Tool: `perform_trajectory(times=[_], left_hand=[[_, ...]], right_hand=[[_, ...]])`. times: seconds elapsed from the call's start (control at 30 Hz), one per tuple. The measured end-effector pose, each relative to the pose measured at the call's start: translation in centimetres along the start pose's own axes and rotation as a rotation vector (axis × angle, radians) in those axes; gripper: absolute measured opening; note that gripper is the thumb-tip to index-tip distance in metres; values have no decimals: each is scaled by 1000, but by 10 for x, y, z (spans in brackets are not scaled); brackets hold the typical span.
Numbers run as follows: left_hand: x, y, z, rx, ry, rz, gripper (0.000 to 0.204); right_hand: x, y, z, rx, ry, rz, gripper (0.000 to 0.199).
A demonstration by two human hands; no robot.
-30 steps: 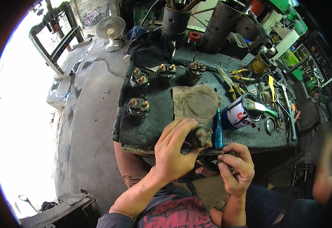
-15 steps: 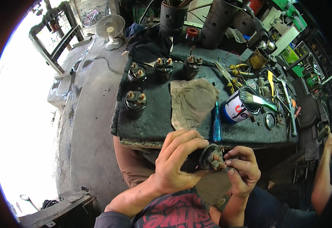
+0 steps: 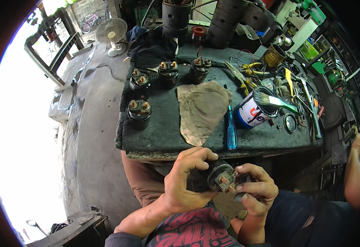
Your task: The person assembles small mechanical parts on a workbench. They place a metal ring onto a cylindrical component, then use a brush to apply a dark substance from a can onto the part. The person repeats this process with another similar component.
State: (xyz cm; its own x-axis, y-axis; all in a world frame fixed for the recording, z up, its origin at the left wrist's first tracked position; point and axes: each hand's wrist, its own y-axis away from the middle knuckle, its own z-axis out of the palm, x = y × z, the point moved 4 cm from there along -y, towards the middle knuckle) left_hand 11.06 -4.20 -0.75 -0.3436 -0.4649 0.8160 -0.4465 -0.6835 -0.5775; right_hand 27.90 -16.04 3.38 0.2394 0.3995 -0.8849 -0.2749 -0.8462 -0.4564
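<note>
From where I stand: L hand [image 3: 185, 181] wraps the black solenoid [image 3: 218, 169], thumb under, fingers over the top, grip closed round the body. Solenoid is off the bench [image 3: 159, 142], held just in front of its edge above the lap, tilted, stud end facing R. R hand [image 3: 259, 190] pinches w/ thumb + fingertips on a small dark bit [image 3: 242, 179] right by the studs [image 3: 224, 180]; what it is exactly, can't tell, fingers cover most of it.

To do it well, imo: L does the steadying, R does the fine work. Firm wrap on the body, L fingers clear of the stud end, so R gets room + a clear view. Light pinch on R, small moves, square to the stud; side push could twist the solenoid in L palm or make the bit slip. No bench under it, so a drop prob. goes to the lap or floor. Forearms tucked near the body = less wobble.

Nearby on bench: cloth [image 3: 204, 109], blue driver [image 3: 231, 133], can [image 3: 249, 112] w/ brush [image 3: 276, 103] across its top; four similar units stand L + back, studs up, e.g. front one [image 3: 139, 114]. Nothing there touches the hands afaict.
</note>
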Motion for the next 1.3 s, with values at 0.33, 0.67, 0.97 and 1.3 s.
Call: perform_trajectory(times=[0.33, 0.67, 0.97, 1.3], left_hand=[[1, 5, 4, 39, 57, 50, 77], [-6, 10, 4, -42, 283, -75, 80], [-8, 17, 9, 51, 463, -463, 91], [-18, 18, 13, -107, 581, -408, 83]], right_hand=[[-1, 14, 8, 5, -144, 27, 25], [-8, 14, 6, -96, -114, -9, 25], [-4, 16, 5, -103, -140, -14, 26], [0, 21, -2, -84, -122, 22, 25]])
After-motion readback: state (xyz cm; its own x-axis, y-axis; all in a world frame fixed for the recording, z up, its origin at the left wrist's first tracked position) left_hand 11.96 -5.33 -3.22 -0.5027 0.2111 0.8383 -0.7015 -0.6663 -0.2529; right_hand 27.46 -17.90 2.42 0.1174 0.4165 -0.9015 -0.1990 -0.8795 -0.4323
